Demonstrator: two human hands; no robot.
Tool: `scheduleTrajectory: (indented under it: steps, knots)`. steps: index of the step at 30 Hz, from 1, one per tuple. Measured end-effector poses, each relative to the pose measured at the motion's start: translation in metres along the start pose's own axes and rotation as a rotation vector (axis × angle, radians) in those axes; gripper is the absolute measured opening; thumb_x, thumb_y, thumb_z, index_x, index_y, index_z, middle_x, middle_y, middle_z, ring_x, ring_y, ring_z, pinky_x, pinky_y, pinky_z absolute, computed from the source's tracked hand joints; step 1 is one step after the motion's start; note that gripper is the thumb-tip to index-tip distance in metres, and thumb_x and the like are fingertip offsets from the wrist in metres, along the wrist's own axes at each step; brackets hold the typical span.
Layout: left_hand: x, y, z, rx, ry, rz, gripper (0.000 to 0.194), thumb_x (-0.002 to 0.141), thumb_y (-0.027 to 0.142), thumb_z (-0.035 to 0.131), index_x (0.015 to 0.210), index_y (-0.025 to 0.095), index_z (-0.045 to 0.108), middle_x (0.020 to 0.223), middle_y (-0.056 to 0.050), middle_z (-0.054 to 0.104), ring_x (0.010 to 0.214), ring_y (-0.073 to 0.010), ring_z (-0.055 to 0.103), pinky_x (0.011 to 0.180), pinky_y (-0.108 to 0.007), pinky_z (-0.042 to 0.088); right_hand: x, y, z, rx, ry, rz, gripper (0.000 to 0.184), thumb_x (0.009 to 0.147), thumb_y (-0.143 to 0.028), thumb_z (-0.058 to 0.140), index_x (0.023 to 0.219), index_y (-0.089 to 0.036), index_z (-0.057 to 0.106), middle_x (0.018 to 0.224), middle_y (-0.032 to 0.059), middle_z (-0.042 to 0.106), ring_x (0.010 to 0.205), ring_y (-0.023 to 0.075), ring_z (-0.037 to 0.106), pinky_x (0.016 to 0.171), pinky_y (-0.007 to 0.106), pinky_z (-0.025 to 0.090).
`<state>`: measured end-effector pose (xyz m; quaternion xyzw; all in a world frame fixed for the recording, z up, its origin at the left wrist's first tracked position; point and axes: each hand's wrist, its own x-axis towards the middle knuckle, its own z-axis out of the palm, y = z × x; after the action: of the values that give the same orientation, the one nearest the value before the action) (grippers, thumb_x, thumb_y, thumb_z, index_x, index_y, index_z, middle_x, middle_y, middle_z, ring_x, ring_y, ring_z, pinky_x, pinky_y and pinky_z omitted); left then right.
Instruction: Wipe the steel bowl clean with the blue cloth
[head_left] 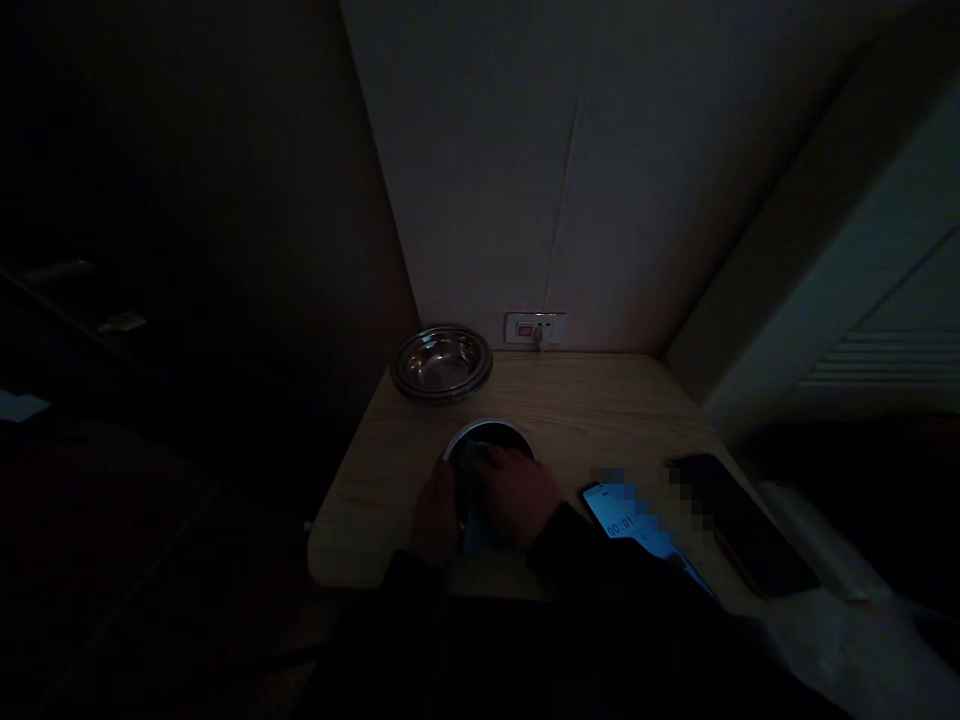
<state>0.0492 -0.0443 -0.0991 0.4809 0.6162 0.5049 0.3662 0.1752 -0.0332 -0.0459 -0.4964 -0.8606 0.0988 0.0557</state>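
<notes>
In dim light, a steel bowl (489, 434) stands on a light wooden table (600, 410) right in front of me. My left hand (435, 515) curls around the bowl's left rim. My right hand (517, 490) lies over the bowl with fingers bent, pressing what looks like a dark cloth (471, 470) into it. Dark sleeves cover both forearms. Most of the bowl's inside is hidden by my hands.
A stack of steel plates (442, 363) sits at the table's back left. A lit phone (637, 525) and a dark phone (739, 520) lie to the right. A wall socket (534, 327) with a plug is behind. The table's left edge drops into darkness.
</notes>
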Motion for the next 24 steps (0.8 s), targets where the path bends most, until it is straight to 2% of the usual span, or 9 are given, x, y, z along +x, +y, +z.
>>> scheduleTrajectory:
  steps: [2,6,10,14,19,24]
  knots:
    - [0.001,0.000,0.001,0.001,0.002,-0.003,0.045,0.087,0.044,0.030,0.104,0.015,0.060,0.105,-0.011,0.066,0.103,-0.0227,0.058,0.093,-0.037,0.042,0.001,0.000,0.001,-0.009,0.016,0.033,0.034,0.088,-0.020,0.036,0.119,-0.023,0.051,0.107,0.0105,0.057,0.094,0.0233,0.054,0.072,0.035,0.045]
    - [0.002,-0.001,0.000,0.023,0.008,-0.007,0.040,0.086,0.041,0.035,0.101,0.015,0.061,0.107,-0.012,0.065,0.107,-0.0239,0.056,0.097,-0.038,0.039,0.001,0.000,0.003,-0.006,0.004,-0.007,0.030,0.087,-0.023,0.039,0.112,-0.028,0.055,0.105,0.0064,0.058,0.092,0.0215,0.055,0.071,0.033,0.045]
    - [0.002,-0.002,-0.001,0.038,0.015,-0.003,0.042,0.088,0.040,0.030,0.100,0.014,0.061,0.105,-0.012,0.066,0.104,-0.0222,0.057,0.095,-0.037,0.040,0.002,0.001,0.002,-0.017,0.012,0.030,0.033,0.089,-0.021,0.035,0.117,-0.023,0.052,0.105,0.0103,0.057,0.092,0.0230,0.055,0.070,0.034,0.045]
    - [0.002,-0.002,0.000,0.061,0.022,-0.010,0.040,0.087,0.038,0.033,0.102,0.013,0.061,0.106,-0.012,0.066,0.105,-0.0223,0.057,0.095,-0.037,0.041,0.003,0.001,0.001,-0.010,-0.020,-0.030,0.029,0.088,-0.024,0.039,0.111,-0.028,0.056,0.106,0.0068,0.058,0.092,0.0214,0.056,0.069,0.032,0.046]
    - [0.004,-0.003,0.000,0.073,0.019,0.014,0.043,0.088,0.036,0.029,0.107,0.012,0.060,0.113,-0.013,0.063,0.109,-0.0221,0.055,0.097,-0.037,0.039,0.011,-0.001,0.002,-0.034,0.018,0.050,0.035,0.089,-0.020,0.032,0.119,-0.021,0.050,0.107,0.0128,0.056,0.093,0.0257,0.055,0.067,0.036,0.046]
    - [0.002,-0.003,-0.002,0.093,0.017,0.004,0.044,0.087,0.039,0.030,0.103,0.012,0.061,0.108,-0.014,0.065,0.108,-0.0250,0.056,0.096,-0.041,0.040,0.000,-0.005,0.000,-0.032,-0.047,-0.093,0.029,0.088,-0.025,0.040,0.111,-0.027,0.057,0.106,0.0065,0.058,0.092,0.0212,0.055,0.068,0.031,0.046]
